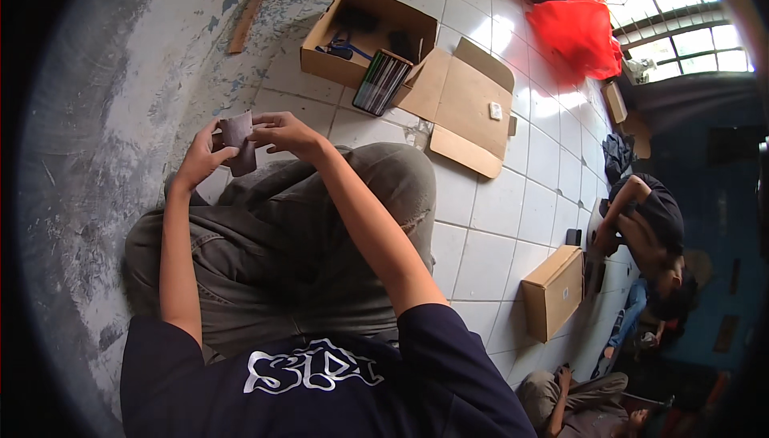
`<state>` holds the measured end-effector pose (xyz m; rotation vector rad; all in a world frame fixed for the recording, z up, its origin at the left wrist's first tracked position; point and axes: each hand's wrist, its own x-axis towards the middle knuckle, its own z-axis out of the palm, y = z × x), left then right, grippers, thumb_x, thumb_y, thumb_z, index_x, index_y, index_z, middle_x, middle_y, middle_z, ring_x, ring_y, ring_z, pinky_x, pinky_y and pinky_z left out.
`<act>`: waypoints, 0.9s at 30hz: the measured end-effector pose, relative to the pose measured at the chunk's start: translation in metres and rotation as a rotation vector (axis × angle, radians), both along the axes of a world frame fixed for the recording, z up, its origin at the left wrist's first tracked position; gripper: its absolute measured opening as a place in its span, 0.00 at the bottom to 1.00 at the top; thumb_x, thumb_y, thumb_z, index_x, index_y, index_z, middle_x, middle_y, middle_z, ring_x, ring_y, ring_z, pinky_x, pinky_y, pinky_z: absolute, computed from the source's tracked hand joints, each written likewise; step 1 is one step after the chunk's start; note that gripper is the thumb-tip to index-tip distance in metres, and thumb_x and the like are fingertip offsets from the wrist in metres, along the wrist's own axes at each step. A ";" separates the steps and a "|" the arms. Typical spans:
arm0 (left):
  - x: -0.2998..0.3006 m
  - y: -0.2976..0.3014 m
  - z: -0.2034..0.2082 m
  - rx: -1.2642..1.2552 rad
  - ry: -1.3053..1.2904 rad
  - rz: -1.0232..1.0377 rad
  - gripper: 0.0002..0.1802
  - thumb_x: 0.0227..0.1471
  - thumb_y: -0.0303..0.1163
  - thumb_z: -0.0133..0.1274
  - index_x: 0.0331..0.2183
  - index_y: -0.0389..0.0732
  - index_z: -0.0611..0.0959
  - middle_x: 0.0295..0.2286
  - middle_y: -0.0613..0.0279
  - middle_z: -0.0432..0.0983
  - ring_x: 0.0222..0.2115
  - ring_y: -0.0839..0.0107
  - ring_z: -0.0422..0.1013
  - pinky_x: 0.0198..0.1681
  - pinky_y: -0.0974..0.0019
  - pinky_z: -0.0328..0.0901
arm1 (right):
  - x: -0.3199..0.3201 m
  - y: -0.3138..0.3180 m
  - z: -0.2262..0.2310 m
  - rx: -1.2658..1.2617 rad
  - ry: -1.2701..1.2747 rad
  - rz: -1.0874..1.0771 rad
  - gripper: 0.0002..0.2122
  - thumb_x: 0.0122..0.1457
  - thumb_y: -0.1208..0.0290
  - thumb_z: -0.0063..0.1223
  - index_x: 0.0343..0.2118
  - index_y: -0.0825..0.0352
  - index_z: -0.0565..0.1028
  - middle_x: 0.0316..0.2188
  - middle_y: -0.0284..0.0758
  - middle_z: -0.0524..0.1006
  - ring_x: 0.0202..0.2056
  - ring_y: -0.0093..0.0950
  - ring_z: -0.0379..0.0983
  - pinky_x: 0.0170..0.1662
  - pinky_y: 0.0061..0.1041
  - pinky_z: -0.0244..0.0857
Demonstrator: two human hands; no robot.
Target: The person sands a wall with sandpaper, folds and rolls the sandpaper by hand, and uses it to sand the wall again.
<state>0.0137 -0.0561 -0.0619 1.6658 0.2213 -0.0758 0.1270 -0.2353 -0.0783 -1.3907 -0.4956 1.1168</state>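
A red sheet [575, 37], perhaps plastic, lies bunched on the tiled floor [495, 204] near a barred window [661, 1], while a closed cardboard box [553, 292] stands near a crouching person [653, 213].

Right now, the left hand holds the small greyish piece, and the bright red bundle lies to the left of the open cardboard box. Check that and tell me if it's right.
Not quite: the head view shows the bright red bundle to the right of the open cardboard box. The left hand does hold the small greyish piece.
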 end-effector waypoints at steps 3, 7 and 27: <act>0.000 0.002 0.000 0.010 0.028 -0.001 0.28 0.39 0.23 0.53 0.46 0.35 0.65 0.34 0.54 0.73 0.33 0.70 0.71 0.33 0.69 0.68 | -0.003 -0.001 0.001 0.007 0.026 0.004 0.19 0.50 0.61 0.54 0.43 0.65 0.71 0.36 0.33 0.74 0.38 0.24 0.70 0.38 0.22 0.62; -0.001 0.002 0.002 0.022 0.033 -0.001 0.28 0.40 0.25 0.55 0.46 0.36 0.66 0.33 0.56 0.72 0.33 0.71 0.70 0.32 0.70 0.68 | -0.002 0.000 -0.003 0.069 -0.034 -0.079 0.18 0.47 0.56 0.59 0.36 0.63 0.73 0.33 0.31 0.75 0.36 0.22 0.71 0.36 0.21 0.61; -0.004 -0.010 0.005 0.283 -0.148 -0.035 0.32 0.42 0.34 0.57 0.49 0.38 0.64 0.32 0.54 0.73 0.31 0.71 0.71 0.32 0.68 0.67 | -0.011 0.001 -0.007 0.013 -0.071 -0.202 0.20 0.43 0.53 0.62 0.29 0.68 0.73 0.23 0.33 0.75 0.26 0.22 0.73 0.25 0.17 0.64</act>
